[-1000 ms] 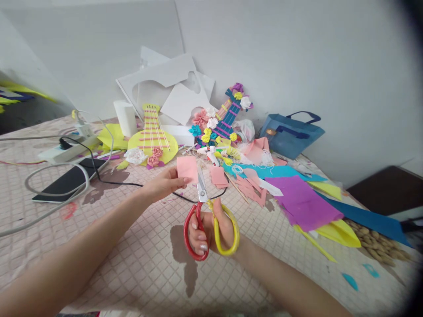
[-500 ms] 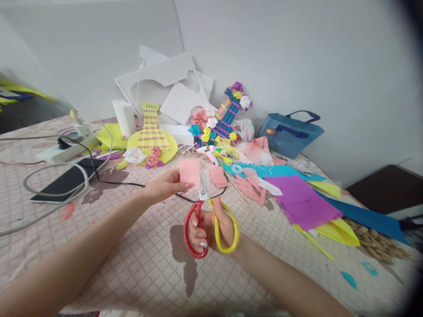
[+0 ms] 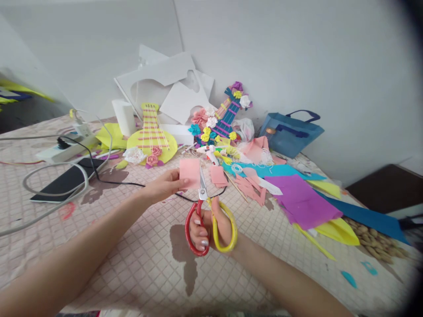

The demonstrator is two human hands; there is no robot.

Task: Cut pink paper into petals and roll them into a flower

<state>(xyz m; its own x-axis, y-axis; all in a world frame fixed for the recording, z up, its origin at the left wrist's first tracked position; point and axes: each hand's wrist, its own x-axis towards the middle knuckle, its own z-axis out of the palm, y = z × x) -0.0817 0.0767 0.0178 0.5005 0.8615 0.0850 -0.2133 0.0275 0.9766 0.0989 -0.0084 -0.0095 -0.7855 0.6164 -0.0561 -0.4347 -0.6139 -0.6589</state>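
Note:
Between thumb and fingers, my left hand (image 3: 165,185) pinches a pink paper rectangle (image 3: 189,173) held upright above the table. My right hand (image 3: 211,229) grips scissors (image 3: 202,192) with one red and one yellow handle. Their blades point away from me along the right edge of the pink paper; whether they bite into it I cannot tell. Just beyond the blades lies a small stack of pink paper squares (image 3: 218,175). Pink paper scraps (image 3: 251,189) are scattered to its right.
A yellow paper guitar (image 3: 152,141) and a blue flower-trimmed guitar (image 3: 228,116) stand at the back. A glue gun (image 3: 209,153) lies before them. Purple paper (image 3: 304,202) and peanuts (image 3: 373,242) are on the right. A black cable (image 3: 115,182) runs behind my hands.
The scissor handles have drawn slightly closer together in my right hand. My left hand and the pink paper have hardly moved.

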